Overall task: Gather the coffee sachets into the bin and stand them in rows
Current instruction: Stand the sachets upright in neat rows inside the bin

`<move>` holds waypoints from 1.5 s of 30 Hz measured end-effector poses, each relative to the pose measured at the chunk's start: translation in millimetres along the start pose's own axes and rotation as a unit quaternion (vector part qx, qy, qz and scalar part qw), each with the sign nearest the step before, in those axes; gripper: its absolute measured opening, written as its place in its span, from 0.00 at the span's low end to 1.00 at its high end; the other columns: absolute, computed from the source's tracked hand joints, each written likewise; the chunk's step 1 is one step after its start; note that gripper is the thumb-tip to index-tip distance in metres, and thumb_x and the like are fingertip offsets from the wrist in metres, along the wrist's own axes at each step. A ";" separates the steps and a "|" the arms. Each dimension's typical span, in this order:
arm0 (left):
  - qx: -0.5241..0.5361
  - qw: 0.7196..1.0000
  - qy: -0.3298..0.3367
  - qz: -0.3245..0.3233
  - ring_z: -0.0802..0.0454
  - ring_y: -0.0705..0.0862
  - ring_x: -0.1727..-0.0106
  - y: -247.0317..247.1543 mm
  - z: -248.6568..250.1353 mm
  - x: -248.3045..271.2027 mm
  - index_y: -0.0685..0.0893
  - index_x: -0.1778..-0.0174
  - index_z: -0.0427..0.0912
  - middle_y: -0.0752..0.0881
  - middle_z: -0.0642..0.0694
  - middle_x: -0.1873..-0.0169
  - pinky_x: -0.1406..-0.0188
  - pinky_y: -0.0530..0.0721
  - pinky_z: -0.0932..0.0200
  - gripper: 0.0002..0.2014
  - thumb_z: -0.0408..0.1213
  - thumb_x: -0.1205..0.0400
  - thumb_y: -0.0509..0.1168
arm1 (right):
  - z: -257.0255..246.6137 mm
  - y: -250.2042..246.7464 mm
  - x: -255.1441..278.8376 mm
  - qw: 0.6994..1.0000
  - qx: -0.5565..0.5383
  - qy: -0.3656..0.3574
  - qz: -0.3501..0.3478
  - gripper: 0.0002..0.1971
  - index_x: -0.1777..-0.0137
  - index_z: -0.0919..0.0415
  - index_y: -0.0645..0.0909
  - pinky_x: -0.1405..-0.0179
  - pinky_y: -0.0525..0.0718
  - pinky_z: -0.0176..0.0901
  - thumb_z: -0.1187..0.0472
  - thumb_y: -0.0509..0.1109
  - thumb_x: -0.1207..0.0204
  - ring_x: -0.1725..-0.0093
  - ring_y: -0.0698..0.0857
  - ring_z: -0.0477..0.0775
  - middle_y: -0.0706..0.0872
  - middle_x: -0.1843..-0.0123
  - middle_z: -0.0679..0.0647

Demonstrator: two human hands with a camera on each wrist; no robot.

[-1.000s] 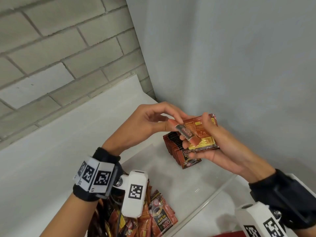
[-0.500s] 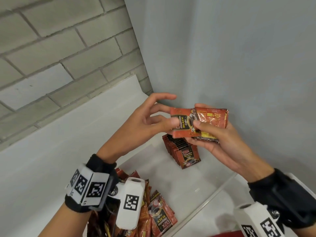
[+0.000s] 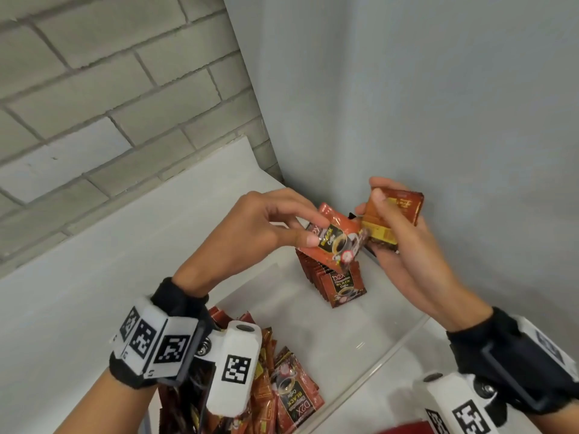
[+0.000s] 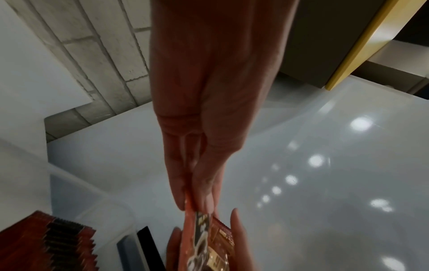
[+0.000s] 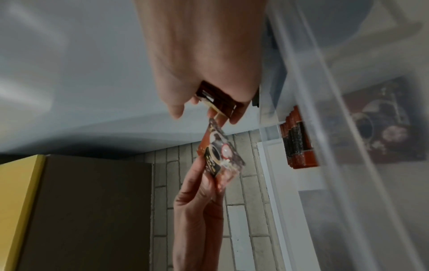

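1. My left hand pinches one sachet by its upper corner, thumb on the printed face, fingers behind. The sachet hangs tilted in the air above the bin.
2. My right hand grips a small stack of sachets, fingers curled around it, thumb across the top. The stack is also held up over the bin, near the grey wall.
3. The single sachet's lower edge touches or overlaps the stack's near end; I cannot tell which.
4. Below both hands, a row of sachets stands upright in the bin's far corner, packed face to face, the front one showing its label.
5. A loose pile of sachets lies at the bin's near left end, partly hidden by my left wrist camera.
6. The bin is clear plastic and sits on the white table, against the grey wall, with a brick wall behind the table.
7. The left wrist view shows the pinched sachet edge-on between my fingertips.
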State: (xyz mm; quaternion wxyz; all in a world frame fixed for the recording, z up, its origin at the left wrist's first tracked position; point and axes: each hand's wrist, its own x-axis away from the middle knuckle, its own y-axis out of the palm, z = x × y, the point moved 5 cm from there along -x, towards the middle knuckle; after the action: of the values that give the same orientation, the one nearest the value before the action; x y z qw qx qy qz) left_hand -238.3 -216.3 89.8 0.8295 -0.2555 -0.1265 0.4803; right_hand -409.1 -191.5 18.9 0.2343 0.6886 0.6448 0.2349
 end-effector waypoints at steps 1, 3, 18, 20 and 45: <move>-0.006 1.000 -0.001 -0.022 0.53 0.86 0.59 4.0 -0.5 -0.3 0.92 0.54 0.42 0.88 0.53 0.53 0.54 0.84 0.64 0.09 0.31 0.29 0.77 | -2.1 -2.4 -1.3 1.000 -0.007 -0.013 0.019 0.17 0.38 0.51 0.79 0.47 0.85 0.47 0.53 0.70 0.27 0.57 0.85 0.52 0.82 0.57 0.55; -0.018 0.997 -0.001 -0.077 0.50 0.86 0.60 16.7 -2.3 0.4 0.93 0.53 0.40 0.88 0.51 0.53 0.52 0.85 0.60 0.10 0.29 0.29 0.77 | -4.2 -6.1 -2.7 0.999 -0.025 -0.024 0.040 0.19 0.37 0.53 0.78 0.41 0.84 0.50 0.52 0.71 0.27 0.58 0.83 0.54 0.81 0.57 0.54; -0.317 0.920 0.060 -0.222 0.56 0.78 0.55 100.3 -40.0 -10.1 0.90 0.45 0.43 0.82 0.49 0.52 0.56 0.77 0.63 0.10 0.33 0.20 0.70 | -0.6 -6.1 -2.5 0.999 -0.038 -0.010 0.034 0.19 0.37 0.54 0.79 0.52 0.86 0.40 0.52 0.71 0.28 0.61 0.84 0.52 0.81 0.58 0.55; -0.345 0.916 0.071 -0.192 0.52 0.81 0.52 99.7 -38.2 -12.2 0.89 0.44 0.46 0.82 0.49 0.50 0.57 0.79 0.59 0.10 0.34 0.19 0.68 | -0.4 -6.0 -2.4 0.999 -0.036 -0.007 0.037 0.19 0.37 0.54 0.80 0.52 0.86 0.40 0.52 0.71 0.28 0.61 0.84 0.52 0.81 0.58 0.55; -0.386 0.894 0.184 -0.132 0.44 0.78 0.41 99.0 -41.7 -3.5 0.90 0.43 0.48 0.80 0.40 0.42 0.56 0.78 0.58 0.11 0.41 0.20 0.69 | 1.2 0.1 0.2 0.994 -0.089 0.067 0.016 0.22 0.37 0.53 0.80 0.54 0.89 0.55 0.47 0.68 0.30 0.57 0.87 0.55 0.84 0.50 0.61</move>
State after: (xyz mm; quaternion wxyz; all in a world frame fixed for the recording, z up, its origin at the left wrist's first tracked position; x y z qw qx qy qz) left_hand -293.5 -191.5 1.0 0.7297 -0.6204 -0.1796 0.2245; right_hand -408.3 -191.3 18.1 0.2471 0.6584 0.6242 0.3404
